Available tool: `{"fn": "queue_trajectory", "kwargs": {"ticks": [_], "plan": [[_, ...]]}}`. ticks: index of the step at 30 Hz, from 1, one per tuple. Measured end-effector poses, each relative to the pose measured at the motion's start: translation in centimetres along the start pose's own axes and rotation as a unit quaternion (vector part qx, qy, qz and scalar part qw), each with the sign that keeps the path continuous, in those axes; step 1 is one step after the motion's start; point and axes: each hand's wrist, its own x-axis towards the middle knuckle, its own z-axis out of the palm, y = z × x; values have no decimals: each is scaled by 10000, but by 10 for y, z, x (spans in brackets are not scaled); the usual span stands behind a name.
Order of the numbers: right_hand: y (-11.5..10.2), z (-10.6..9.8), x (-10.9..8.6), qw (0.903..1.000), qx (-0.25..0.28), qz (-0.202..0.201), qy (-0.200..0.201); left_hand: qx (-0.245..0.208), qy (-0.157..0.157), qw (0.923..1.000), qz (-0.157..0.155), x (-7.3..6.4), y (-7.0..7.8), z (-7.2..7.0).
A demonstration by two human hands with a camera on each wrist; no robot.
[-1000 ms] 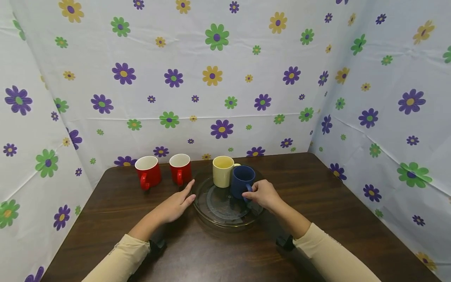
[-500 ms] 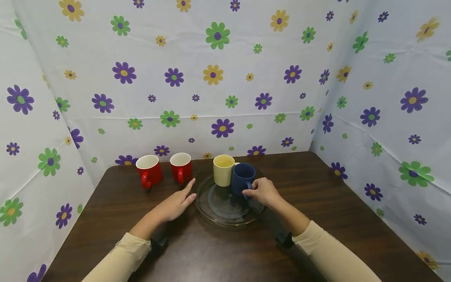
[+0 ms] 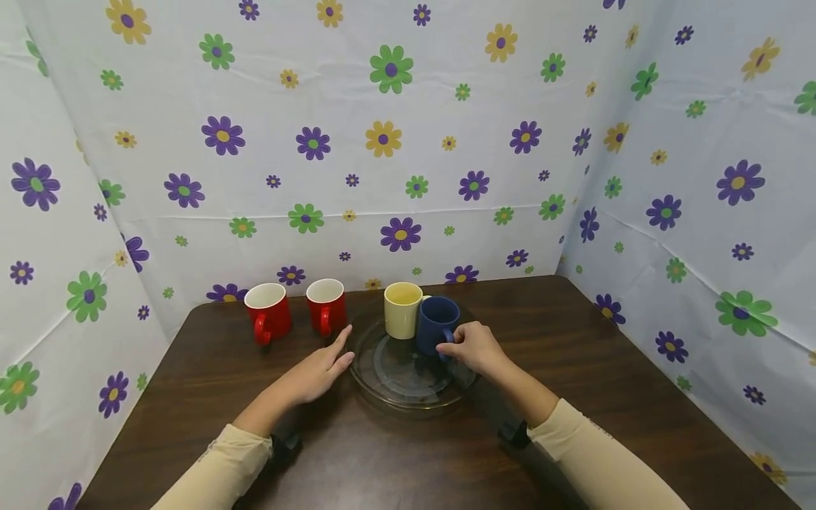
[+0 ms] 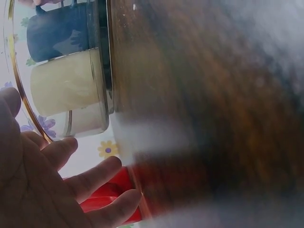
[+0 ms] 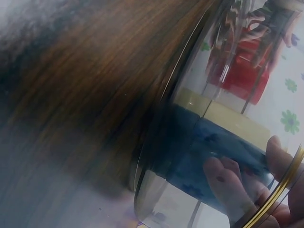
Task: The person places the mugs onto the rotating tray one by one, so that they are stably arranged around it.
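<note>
Little differs from a second ago. The right hand (image 3: 474,347), at the glass dish's (image 3: 408,379) 3 o'clock, still pinches the blue mug (image 3: 433,322) by its handle; the mug stands inside at 1 o'clock, beside the yellow mug (image 3: 401,315) at 12. The left hand (image 3: 315,374) stays at the 9 o'clock rim, fingers extended and apart; two red mugs (image 3: 328,312) stand outside, unmoved, toward 10.
</note>
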Motion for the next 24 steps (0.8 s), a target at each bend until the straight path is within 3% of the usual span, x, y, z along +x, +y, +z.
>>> {"fn": "queue_trajectory", "kwargs": {"ticks": [10, 16, 20, 24], "plan": [[1, -3, -4, 9971, -529, -534, 97, -28, -47, 9999, -84, -3, 1, 0], [4, -18, -5, 9876, -981, -1164, 390, 36, -18, 10000, -24, -1, 1, -2], [14, -30, -3, 9790, -1273, -1475, 597, 21, -59, 10000, -50, -1, 2, -3], [30, -38, 2, 9770, -1245, -1650, 531, 21, -47, 10000, 12, -1, 3, -4]]}}
